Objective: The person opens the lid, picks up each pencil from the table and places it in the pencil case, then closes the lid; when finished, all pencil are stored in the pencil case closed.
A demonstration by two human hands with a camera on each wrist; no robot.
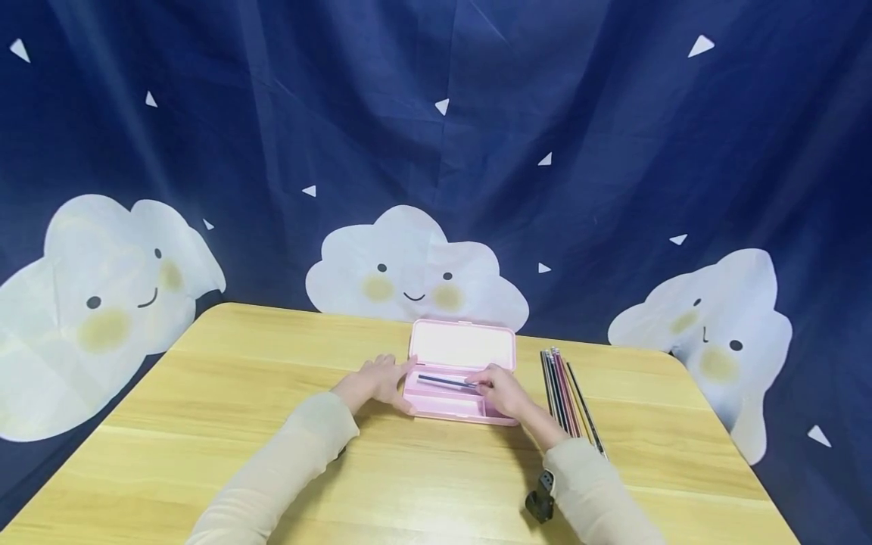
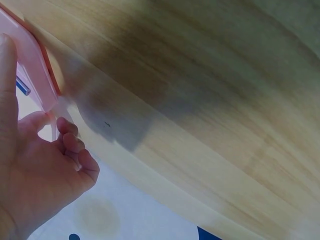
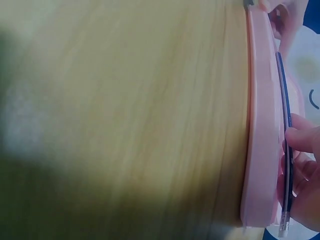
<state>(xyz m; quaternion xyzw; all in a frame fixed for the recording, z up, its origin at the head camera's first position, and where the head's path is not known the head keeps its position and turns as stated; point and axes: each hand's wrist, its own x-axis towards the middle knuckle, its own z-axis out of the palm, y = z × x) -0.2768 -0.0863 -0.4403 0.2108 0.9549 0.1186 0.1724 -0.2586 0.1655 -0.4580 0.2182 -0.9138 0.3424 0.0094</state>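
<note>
A pink pencil case [image 1: 450,408] lies on the table with its lid [image 1: 463,344] raised at the back. My left hand [image 1: 381,382] holds the case's left end, thumb at the near side and index finger toward the hinge. In the left wrist view, the other fingers of that hand [image 2: 45,170] are curled beside the corner. My right hand [image 1: 500,390] pinches a dark blue pencil [image 1: 443,380] over the case's back compartment. The right wrist view shows this pencil [image 3: 285,95] running along the case, with a white eraser end beyond the hand.
Several pencils [image 1: 562,397] lie side by side on the wooden table [image 1: 272,363], right of the case and close to my right forearm. A black device [image 1: 540,499] sits at the right wrist. Behind the table hangs a dark blue cloth [image 1: 381,136] with clouds.
</note>
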